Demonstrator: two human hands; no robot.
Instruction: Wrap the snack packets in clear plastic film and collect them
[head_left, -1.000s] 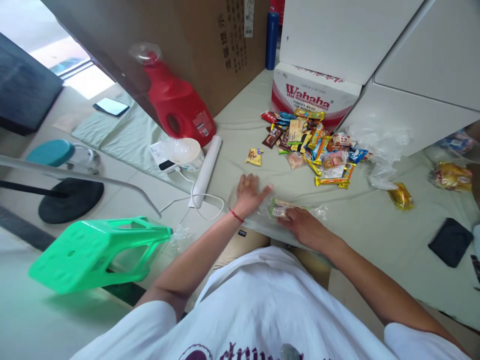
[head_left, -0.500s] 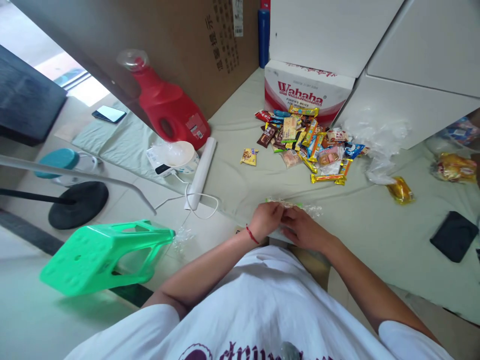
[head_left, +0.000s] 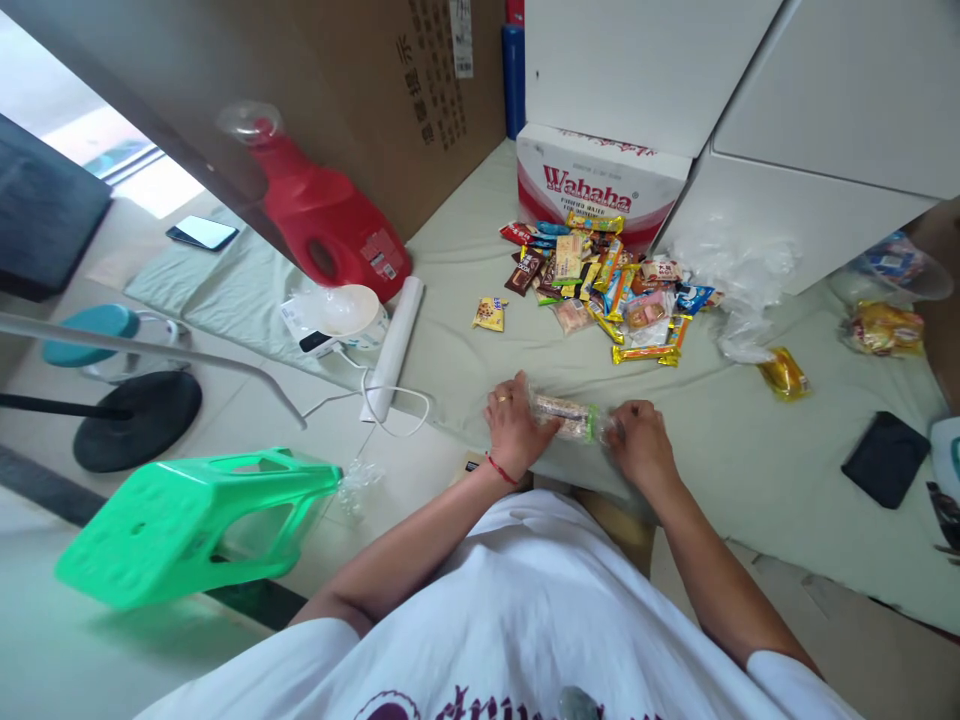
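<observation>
A snack bar (head_left: 566,416) in clear plastic wrap lies across the sheet in front of me, pale and grainy with a green band at its right end. My left hand (head_left: 516,425), with a red string on the wrist, grips its left end, thumb along the near side. At the other end my right hand (head_left: 642,442) has its fingers closed on the crinkled wrapper. Beyond them is a pile of small wrapped snacks (head_left: 600,285). A single yellow packet (head_left: 490,314) lies apart to the left of that pile.
Behind the pile stands a white and red carton (head_left: 600,170). Crumpled clear plastic bags (head_left: 742,285) lie to the right, near a dark folded pouch (head_left: 886,460). On the left are a red jug (head_left: 330,220), a paper tub (head_left: 360,312), a white roll (head_left: 395,345) and a tipped green stool (head_left: 172,520).
My hands, close together before, have moved apart to the two ends of the snack bar. The bar, mostly covered earlier, now shows between them. The view has shifted slightly.
</observation>
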